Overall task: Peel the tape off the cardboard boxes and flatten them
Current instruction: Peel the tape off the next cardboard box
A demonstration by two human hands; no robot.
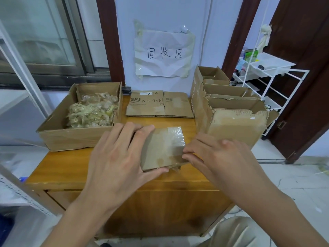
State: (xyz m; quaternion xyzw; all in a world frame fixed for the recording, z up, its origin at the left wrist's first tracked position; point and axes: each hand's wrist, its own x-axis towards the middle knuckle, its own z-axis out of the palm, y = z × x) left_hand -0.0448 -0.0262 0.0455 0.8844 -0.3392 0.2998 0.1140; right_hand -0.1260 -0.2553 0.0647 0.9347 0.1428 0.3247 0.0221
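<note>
Between both hands (pixel 117 154) (pixel 219 155), taped small box (pixel 163 148)

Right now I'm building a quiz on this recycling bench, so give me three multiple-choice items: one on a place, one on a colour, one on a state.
1. Where is the box of peeled tape?
A. back left of the table
B. on the white rack
C. on the floor

2. What colour is the table?
A. grey
B. honey-yellow wood
C. black

3. What state is the SF-marked box in?
A. sealed shut
B. standing open
C. flattened

Answers:
1 A, it sits at the table's left rear.
2 B, the bare top shows yellow wood.
3 C, it lies flat by the wall, behind the small taped box that the left hand and right hand work on.
</note>
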